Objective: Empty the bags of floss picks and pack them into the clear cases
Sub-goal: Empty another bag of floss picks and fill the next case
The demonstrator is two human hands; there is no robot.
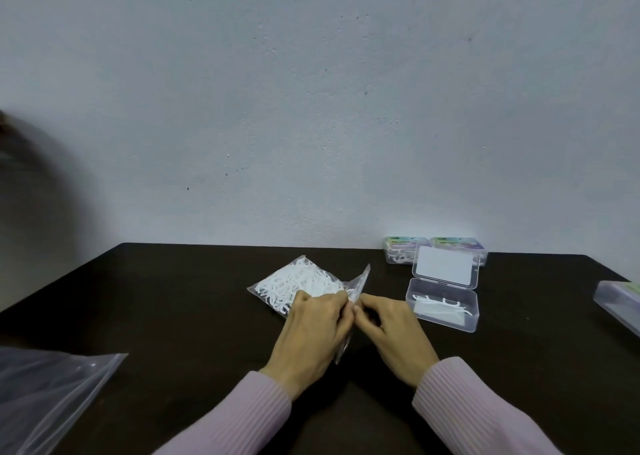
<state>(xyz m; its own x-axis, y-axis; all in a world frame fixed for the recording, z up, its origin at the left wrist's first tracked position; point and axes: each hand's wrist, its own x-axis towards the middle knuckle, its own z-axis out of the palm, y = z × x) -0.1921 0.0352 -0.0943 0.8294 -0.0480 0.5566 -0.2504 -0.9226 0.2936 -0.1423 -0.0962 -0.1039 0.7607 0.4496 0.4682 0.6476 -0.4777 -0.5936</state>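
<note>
A clear bag of white floss picks lies on the dark table at the middle. My left hand and my right hand both pinch the bag's near right edge, fingertips almost meeting. To the right stands an open clear case with a few white picks in it and its lid tilted up behind.
Two closed cases with coloured labels sit against the wall behind the open one. Another closed case lies at the right edge. A large empty clear bag lies at the near left corner.
</note>
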